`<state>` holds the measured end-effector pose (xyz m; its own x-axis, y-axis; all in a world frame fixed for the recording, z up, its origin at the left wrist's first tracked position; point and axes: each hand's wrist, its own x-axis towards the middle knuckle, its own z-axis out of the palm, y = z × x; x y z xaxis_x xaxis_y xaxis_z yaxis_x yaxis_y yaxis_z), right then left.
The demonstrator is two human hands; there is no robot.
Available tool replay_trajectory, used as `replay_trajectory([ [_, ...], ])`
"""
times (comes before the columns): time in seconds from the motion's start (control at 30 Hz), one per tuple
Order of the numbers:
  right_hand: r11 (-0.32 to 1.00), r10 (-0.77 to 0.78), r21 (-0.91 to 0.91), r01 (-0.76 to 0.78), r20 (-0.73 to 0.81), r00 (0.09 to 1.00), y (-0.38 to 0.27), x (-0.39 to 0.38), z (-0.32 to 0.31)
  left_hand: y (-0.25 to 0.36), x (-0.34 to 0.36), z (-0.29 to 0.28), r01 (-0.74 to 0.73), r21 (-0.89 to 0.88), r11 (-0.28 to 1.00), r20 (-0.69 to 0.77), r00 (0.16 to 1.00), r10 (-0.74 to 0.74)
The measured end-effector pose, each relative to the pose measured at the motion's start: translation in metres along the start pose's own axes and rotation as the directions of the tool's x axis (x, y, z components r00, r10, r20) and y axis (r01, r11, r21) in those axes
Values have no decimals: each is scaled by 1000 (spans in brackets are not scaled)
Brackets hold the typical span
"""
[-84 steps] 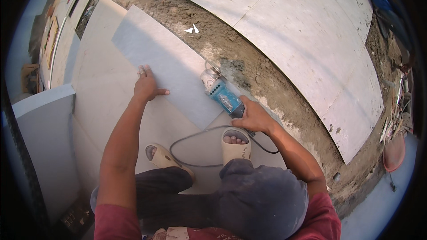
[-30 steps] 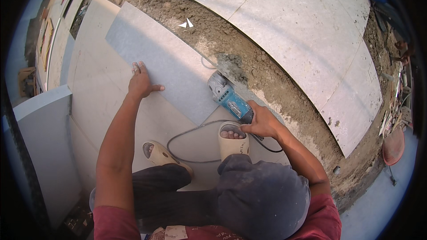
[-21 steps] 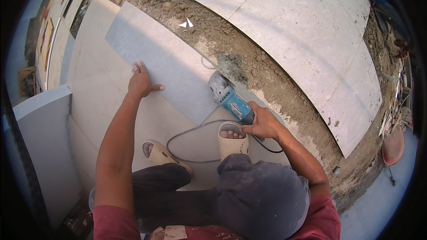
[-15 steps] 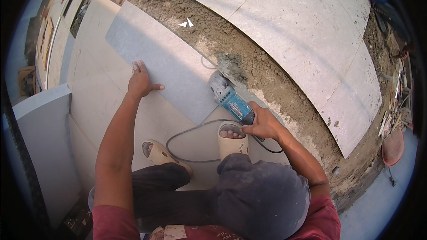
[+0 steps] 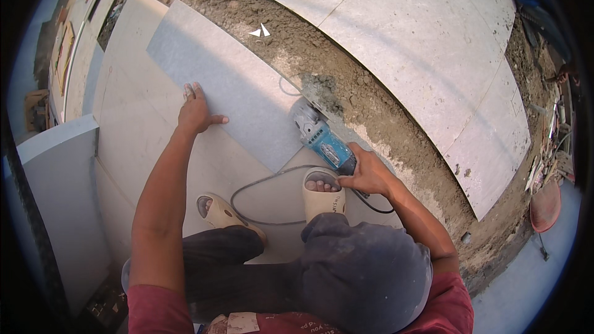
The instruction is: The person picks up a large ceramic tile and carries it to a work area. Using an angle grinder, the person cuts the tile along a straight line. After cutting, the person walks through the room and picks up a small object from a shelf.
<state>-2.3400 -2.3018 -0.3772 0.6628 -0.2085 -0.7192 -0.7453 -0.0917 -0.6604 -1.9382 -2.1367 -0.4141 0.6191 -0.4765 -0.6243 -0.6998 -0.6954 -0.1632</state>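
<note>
My left hand [image 5: 197, 111] lies with fingers spread on a grey tile [image 5: 235, 86] that rests on a larger beige sheet [image 5: 136, 148]. My right hand [image 5: 368, 173] grips the rear of a teal angle grinder [image 5: 328, 145], whose guarded head sits at the tile's right end beside its long edge. A black power cord [image 5: 266, 222] loops across the sheet from the grinder. My feet in beige slides [image 5: 325, 204] are just below the tile.
A strip of rough soil [image 5: 371, 117] runs diagonally beyond the tile, with large pale slabs [image 5: 421, 55] past it. A grey upright panel [image 5: 59, 198] stands at left. At right lie a reddish pan [image 5: 544, 207] and scattered debris; part of another person's hand [image 5: 566, 74] shows at the edge.
Since the earliest frame, my right hand and the grinder have moved slightly right and downward in view. Over the last second they have stayed almost still, as has my left hand.
</note>
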Motion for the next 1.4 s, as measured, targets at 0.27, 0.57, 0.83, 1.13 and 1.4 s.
replay_trajectory([
  [0.27, 1000, -16, -8, 15, -17, 1000, 5, -1, 3, -1, 1, 0, -11, 0, 1000, -3, 1000, 11],
  [0.57, 999, -42, 0, 42, -38, 998, 6, 4, 4, 0, -1, -1, -15, 2, 1000, -15, 1000, 15],
  [0.83, 999, -39, 3, 39, -42, 998, 14, 3, 7, -4, 4, 5, -10, 32, 999, -42, 999, 11],
  [1.13, 995, -92, -30, 91, -62, 994, 21, 2, 9, -5, 4, 6, 0, 12, 1000, -45, 999, 0],
  [1.4, 999, -27, 20, 27, -24, 999, 3, 19, 3, 0, 1, 1, 7, -13, 1000, -22, 1000, -7],
])
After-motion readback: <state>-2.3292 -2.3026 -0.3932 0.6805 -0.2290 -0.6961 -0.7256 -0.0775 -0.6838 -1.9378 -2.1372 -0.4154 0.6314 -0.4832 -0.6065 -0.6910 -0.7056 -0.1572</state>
